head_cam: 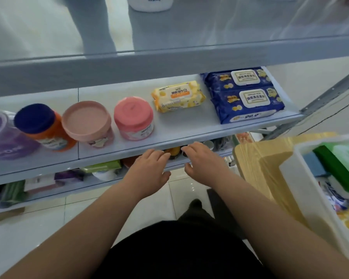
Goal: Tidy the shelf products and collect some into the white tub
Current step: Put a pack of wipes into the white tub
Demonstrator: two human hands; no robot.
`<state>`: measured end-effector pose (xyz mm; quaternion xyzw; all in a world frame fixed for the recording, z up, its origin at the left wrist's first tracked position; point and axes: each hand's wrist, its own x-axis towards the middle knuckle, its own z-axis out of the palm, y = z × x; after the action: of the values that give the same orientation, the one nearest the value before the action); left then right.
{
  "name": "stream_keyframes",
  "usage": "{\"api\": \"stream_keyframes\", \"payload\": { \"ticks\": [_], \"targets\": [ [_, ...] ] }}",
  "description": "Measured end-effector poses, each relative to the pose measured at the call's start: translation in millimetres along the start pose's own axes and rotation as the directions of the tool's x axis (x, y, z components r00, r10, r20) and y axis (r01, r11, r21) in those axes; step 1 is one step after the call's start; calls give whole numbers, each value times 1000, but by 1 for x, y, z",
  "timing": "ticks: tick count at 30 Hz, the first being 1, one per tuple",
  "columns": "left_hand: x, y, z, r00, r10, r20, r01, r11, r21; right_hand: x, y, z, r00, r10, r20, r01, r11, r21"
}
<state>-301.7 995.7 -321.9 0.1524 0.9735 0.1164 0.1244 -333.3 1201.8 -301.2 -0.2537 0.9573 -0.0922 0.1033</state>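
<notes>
My left hand [149, 168] and my right hand [201, 162] reach side by side under the front lip of the middle shelf [179, 129], toward the shelf below. Their fingers are spread and loose, and neither holds anything. Just past the fingertips a yellow item [174, 151] sits on the lower shelf, mostly hidden. The middle shelf carries a purple jar [2, 135], an orange jar with a blue lid [40, 125], a pale pink tub [87, 121], a pink-lidded jar [134, 117], a yellow wipes pack [177, 96] and two blue wipes packs [246, 93]. The white tub [302, 178] stands at the right with packs inside.
A wooden stool or stand [256, 156] holds the white tub, close to my right arm. The lower shelf [48, 190] has green and purple packs at the left. A white bottle [150, 3] stands on the top shelf. Tiled floor lies below.
</notes>
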Motion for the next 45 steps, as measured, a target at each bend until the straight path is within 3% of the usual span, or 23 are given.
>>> {"api": "stream_keyframes", "payload": {
  "ticks": [7, 11, 21, 25, 30, 38, 40, 42, 45],
  "targets": [
    [77, 3, 9, 1000, -18, -9, 18, 1000, 11, 91, 65, -13, 996, -23, 86, 30, 996, -85],
    [119, 5, 21, 999, -44, -6, 45, 997, 56, 154, 103, -22, 998, -61, 33, 65, 988, -144],
    [141, 7, 54, 986, -164, -37, 166, 984, 60, 254, 146, -41, 982, 51, 180, 5, 955, -297],
    [135, 6, 60, 983, -177, -48, 180, 981, 68, 261, 144, -45, 980, 68, 186, -7, 950, -311],
    [125, 7, 60, 981, -194, 3, 194, 980, 52, 238, 144, -27, 971, 91, 222, -51, 982, -180],
    [91, 2, 50, 982, -173, 73, 172, 985, 8, 175, 126, -7, 974, 158, 165, -146, 986, -81],
    [77, 0, 43, 987, -155, 42, 156, 987, -46, 153, 122, -5, 969, 182, 165, -184, 983, -9],
    [59, -2, 35, 981, -196, -10, 188, 954, -232, 128, 114, -3, 971, 187, 149, -196, 979, 51],
    [29, -10, 24, 938, -347, 4, 292, 782, -550, 86, 99, 2, 983, 160, 90, -171, 977, 126]
  ]
}}
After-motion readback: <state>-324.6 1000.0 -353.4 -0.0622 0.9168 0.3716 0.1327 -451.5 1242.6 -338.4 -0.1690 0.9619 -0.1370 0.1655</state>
